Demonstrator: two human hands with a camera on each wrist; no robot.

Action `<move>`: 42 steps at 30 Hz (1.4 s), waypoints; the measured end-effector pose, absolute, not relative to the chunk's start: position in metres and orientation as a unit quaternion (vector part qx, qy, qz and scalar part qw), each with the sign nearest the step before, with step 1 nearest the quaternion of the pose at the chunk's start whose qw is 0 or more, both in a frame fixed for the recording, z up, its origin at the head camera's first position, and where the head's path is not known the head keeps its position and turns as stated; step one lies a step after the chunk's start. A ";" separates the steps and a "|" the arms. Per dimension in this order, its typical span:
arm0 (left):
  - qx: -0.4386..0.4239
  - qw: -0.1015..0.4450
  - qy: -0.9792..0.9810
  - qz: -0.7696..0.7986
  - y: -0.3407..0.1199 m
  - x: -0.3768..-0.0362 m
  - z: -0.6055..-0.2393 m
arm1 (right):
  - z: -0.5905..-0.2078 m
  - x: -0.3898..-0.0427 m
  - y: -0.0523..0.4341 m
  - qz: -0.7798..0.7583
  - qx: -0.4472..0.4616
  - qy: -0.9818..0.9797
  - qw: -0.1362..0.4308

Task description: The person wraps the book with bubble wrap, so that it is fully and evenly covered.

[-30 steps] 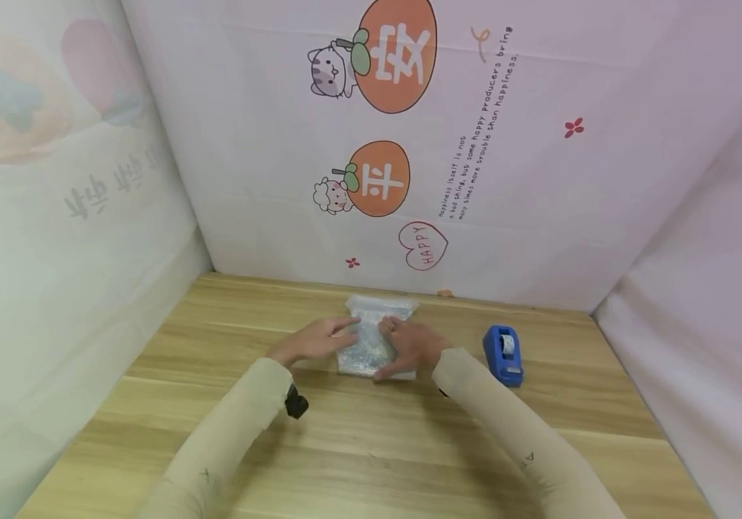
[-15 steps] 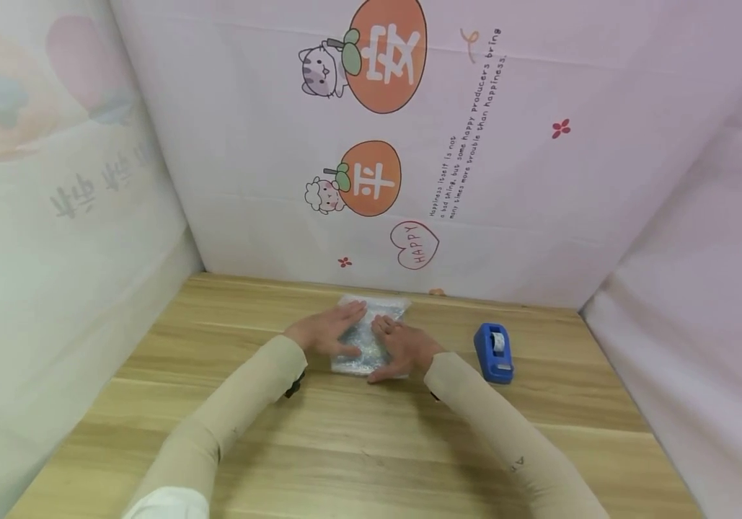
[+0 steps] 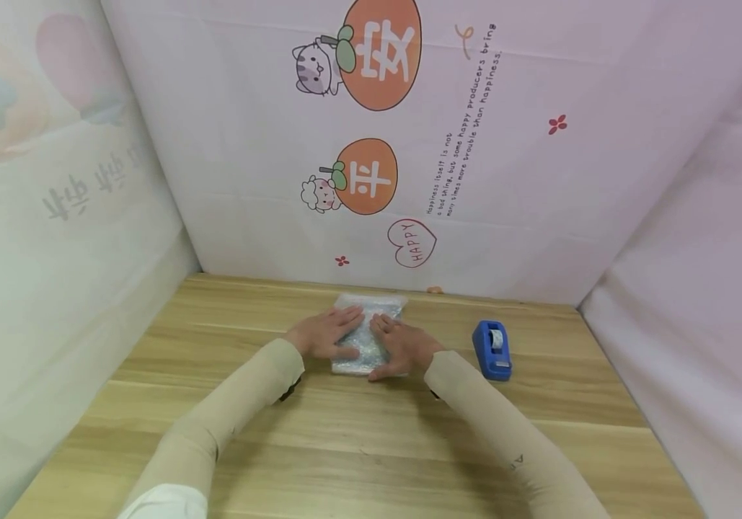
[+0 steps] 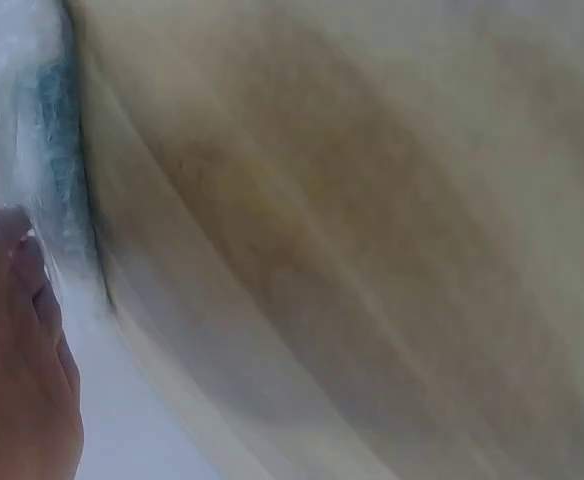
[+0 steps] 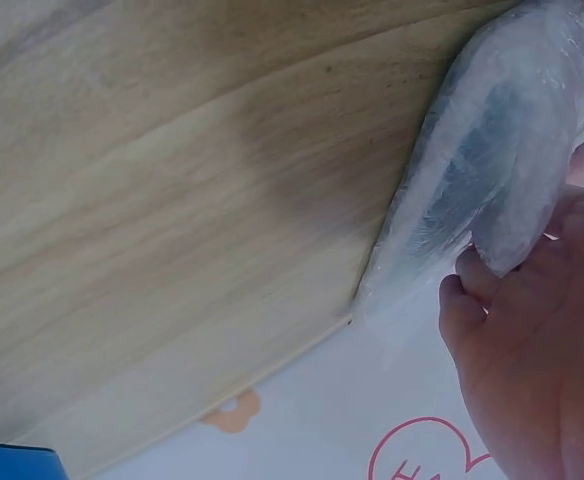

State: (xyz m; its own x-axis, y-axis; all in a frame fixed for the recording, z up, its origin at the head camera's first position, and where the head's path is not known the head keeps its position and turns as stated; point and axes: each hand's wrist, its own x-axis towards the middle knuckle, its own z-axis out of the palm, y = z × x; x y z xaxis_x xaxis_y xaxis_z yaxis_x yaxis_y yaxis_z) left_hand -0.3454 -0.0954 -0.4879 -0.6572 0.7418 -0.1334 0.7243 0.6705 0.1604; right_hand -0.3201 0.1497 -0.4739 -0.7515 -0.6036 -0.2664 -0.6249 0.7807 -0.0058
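Observation:
A small packet wrapped in clear bubble wrap [image 3: 380, 306] lies on the wooden table [image 3: 358, 447] near the back wall. My left hand [image 3: 325, 333] lies flat on the packet's left half with its fingers straight. On the right half my right hand [image 3: 404, 346] rests flat, its thumb at the packet's near edge. In the right wrist view, the bubble wrap [image 5: 502, 170] bulges beside the right hand [image 5: 532, 350], whose fingertips press into it. The left wrist view is blurred; it shows the left hand [image 4: 12, 360] beside the bubble wrap [image 4: 32, 120].
A blue tape dispenser [image 3: 492, 349] stands on the table to the right of the right hand, and its corner [image 5: 12, 462] shows in the right wrist view. Printed pink sheets wall in the table at the back and on both sides.
My left hand has slid from the packet's left edge onto its top and now lies flat. The right hand has stayed on the packet.

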 end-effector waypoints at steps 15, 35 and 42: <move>0.350 0.070 0.933 0.041 -0.078 -0.328 -0.498 | -0.471 -0.326 0.158 0.047 -0.349 0.927 0.133; 0.308 0.092 0.945 0.054 -0.066 -0.313 -0.489 | -0.456 -0.325 0.155 0.058 -0.350 0.922 0.154; 0.303 0.094 0.947 0.052 -0.069 -0.317 -0.494 | -0.444 -0.322 0.166 0.035 -0.345 0.927 0.142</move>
State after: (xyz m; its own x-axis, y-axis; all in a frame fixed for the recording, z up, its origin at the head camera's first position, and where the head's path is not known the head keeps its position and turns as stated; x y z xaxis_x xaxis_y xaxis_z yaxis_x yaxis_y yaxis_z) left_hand -0.3166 -0.0685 -0.4939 -0.7985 0.5838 -0.1469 0.5641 0.8108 0.1562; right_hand -0.3218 0.1657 -0.4437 -0.7219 -0.6296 -0.2871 -0.6493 0.7598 -0.0335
